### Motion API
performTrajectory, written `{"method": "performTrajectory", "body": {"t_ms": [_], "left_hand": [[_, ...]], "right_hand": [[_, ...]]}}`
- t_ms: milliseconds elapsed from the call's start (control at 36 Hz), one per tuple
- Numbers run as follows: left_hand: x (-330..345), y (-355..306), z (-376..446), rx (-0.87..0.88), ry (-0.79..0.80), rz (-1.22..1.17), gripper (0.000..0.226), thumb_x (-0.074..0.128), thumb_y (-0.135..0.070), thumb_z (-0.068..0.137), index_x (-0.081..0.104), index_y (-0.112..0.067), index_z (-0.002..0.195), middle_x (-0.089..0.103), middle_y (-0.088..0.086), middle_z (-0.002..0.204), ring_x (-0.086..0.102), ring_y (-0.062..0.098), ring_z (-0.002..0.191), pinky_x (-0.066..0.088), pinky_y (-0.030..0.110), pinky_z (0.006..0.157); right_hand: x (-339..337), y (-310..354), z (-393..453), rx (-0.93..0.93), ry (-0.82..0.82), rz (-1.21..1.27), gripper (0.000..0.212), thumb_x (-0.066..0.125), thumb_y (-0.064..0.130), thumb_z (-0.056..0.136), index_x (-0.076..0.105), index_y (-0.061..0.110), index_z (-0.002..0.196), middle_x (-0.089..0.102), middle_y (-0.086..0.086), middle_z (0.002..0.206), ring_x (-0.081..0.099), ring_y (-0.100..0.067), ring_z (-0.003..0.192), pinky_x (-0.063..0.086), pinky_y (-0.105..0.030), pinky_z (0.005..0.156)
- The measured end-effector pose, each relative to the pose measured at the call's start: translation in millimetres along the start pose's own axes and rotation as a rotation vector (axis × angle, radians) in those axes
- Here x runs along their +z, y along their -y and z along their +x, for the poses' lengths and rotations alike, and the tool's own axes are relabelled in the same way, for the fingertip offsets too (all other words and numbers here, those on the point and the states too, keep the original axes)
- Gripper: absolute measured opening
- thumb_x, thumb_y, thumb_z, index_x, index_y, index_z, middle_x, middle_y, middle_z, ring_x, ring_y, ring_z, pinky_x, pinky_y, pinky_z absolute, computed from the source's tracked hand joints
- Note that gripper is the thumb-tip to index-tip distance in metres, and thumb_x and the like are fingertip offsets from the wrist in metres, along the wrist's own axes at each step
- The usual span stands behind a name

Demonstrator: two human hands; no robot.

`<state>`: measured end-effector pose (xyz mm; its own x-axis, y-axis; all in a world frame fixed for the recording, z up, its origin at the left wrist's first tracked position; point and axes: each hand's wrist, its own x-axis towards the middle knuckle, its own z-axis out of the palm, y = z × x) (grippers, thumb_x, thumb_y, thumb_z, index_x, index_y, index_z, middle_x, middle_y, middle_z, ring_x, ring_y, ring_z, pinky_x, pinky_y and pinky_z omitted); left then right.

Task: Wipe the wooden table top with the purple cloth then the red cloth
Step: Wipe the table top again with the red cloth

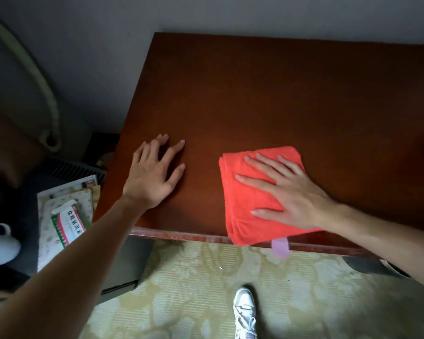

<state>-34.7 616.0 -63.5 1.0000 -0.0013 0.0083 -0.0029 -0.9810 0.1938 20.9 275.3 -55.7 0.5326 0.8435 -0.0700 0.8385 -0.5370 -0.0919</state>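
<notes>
Beside the wooden table (279, 94) (left) lie stacked books (64, 216).

The single head view looks steeply down and forward from above the near edge of the wooden table top (279, 94), close enough that both forearms enter from the bottom corners. The wide-angle lens also takes in the patterned floor (194, 277) below and the grey wall (230, 13) beyond the far edge.

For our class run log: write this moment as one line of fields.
stage: red-cloth wipe | right hand: flat on folded red cloth at table top near edge | left hand: flat on wood | purple cloth: none seen
</notes>
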Motion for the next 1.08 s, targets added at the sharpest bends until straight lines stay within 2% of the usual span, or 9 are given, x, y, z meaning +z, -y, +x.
{"method": "performTrajectory", "body": {"t_ms": [83, 222, 306, 389, 583, 750, 917, 1000, 1083], "left_hand": [[-1.2, -0.5, 0.9, 0.001, 0.006, 0.017, 0.059, 0.030, -0.054, 0.100, 0.036, -0.028, 0.153, 0.039, 0.015, 0.152, 0.028, 0.029, 0.147, 0.017, 0.046, 0.121], [0.3, 2.5, 2.4, 0.017, 0.002, 0.017, 0.057, 0.033, -0.052, 0.102, 0.037, -0.028, 0.154, 0.040, 0.012, 0.150, 0.028, 0.026, 0.149, 0.018, 0.045, 0.122], [1.1, 3.9, 4.0, 0.015, 0.013, 0.007, 0.057, 0.033, -0.052, 0.102, 0.034, -0.030, 0.155, 0.038, 0.010, 0.153, 0.024, 0.023, 0.151, 0.014, 0.043, 0.124], [0.9, 4.2, 5.4, 0.003, 0.037, -0.002, 0.059, 0.030, -0.054, 0.102, 0.030, -0.032, 0.156, 0.035, 0.009, 0.156, 0.019, 0.020, 0.153, 0.007, 0.041, 0.125], [0.8, 1.2, 8.4, -0.011, 0.063, -0.021, 0.058, 0.027, -0.054, 0.102, 0.031, -0.032, 0.156, 0.036, 0.007, 0.155, 0.017, 0.018, 0.154, 0.005, 0.037, 0.125], [1.3, 2.8, 9.2, -0.005, 0.058, -0.012, 0.058, 0.029, -0.054, 0.103, 0.031, -0.032, 0.156, 0.036, 0.007, 0.155, 0.019, 0.019, 0.154, 0.010, 0.041, 0.125], [0.9, 2.2, 7.6, -0.010, 0.068, -0.021, 0.059, 0.024, -0.059, 0.102, 0.028, -0.037, 0.156, 0.033, 0.005, 0.157, 0.016, 0.017, 0.154, 0.003, 0.036, 0.125], [0.0, 1.1, 6.8, -0.023, 0.050, -0.021, 0.059, 0.025, -0.060, 0.100, 0.027, -0.039, 0.156, 0.031, 0.005, 0.158, 0.015, 0.018, 0.153, -0.006, 0.027, 0.123], [-0.2, -0.7, 5.5, -0.029, 0.033, -0.043, 0.060, 0.025, -0.062, 0.099, 0.029, -0.040, 0.154, 0.030, 0.003, 0.157, 0.017, 0.019, 0.152, 0.003, 0.035, 0.123]], "right_hand": [[-10.3, -40.8, 30.5, -0.113, 0.063, -0.007, 0.072, 0.034, 0.076, 0.097, 0.017, 0.047, 0.160, 0.002, 0.007, 0.173, 0.000, -0.014, 0.159, 0.007, -0.047, 0.127], [-24.6, -124.6, 102.0, -0.185, 0.051, -0.053, 0.072, 0.032, 0.072, 0.097, 0.020, 0.042, 0.161, 0.006, 0.006, 0.173, 0.006, -0.016, 0.159, 0.013, -0.049, 0.126], [-33.4, -176.8, 152.2, -0.123, 0.050, -0.074, 0.073, 0.029, 0.072, 0.097, 0.019, 0.040, 0.162, 0.007, 0.005, 0.173, 0.007, -0.016, 0.159, 0.015, -0.052, 0.125], [-42.4, -218.2, 191.1, -0.009, 0.049, -0.040, 0.076, 0.020, 0.081, 0.093, 0.015, 0.046, 0.161, 0.009, 0.007, 0.173, 0.012, -0.018, 0.158, 0.014, -0.051, 0.126], [-54.8, -275.0, 243.1, 0.254, -0.050, 0.082, 0.096, 0.007, 0.096, 0.078, 0.023, 0.047, 0.159, 0.018, 0.004, 0.171, 0.022, -0.024, 0.155, 0.015, -0.048, 0.122], [-56.6, -277.1, 247.7, 0.317, -0.084, 0.103, 0.104, 0.005, 0.099, 0.073, 0.022, 0.045, 0.160, 0.017, 0.002, 0.171, 0.018, -0.024, 0.156, 0.012, -0.051, 0.124], [-44.3, -248.8, 228.1, 0.573, -0.116, 0.126, 0.076, 0.026, 0.079, 0.095, 0.018, 0.043, 0.161, 0.008, 0.000, 0.173, 0.006, -0.022, 0.159, 0.004, -0.048, 0.126], [-36.4, -223.6, 199.4, 0.663, -0.135, 0.135, 0.075, 0.027, 0.077, 0.097, 0.020, 0.040, 0.161, 0.006, -0.002, 0.173, 0.005, -0.022, 0.159, 0.001, -0.048, 0.127], [-26.6, -189.8, 157.2, 0.658, -0.148, 0.141, 0.077, 0.025, 0.079, 0.095, 0.019, 0.040, 0.161, 0.008, -0.002, 0.173, 0.005, -0.022, 0.159, 0.001, -0.050, 0.127]]}}
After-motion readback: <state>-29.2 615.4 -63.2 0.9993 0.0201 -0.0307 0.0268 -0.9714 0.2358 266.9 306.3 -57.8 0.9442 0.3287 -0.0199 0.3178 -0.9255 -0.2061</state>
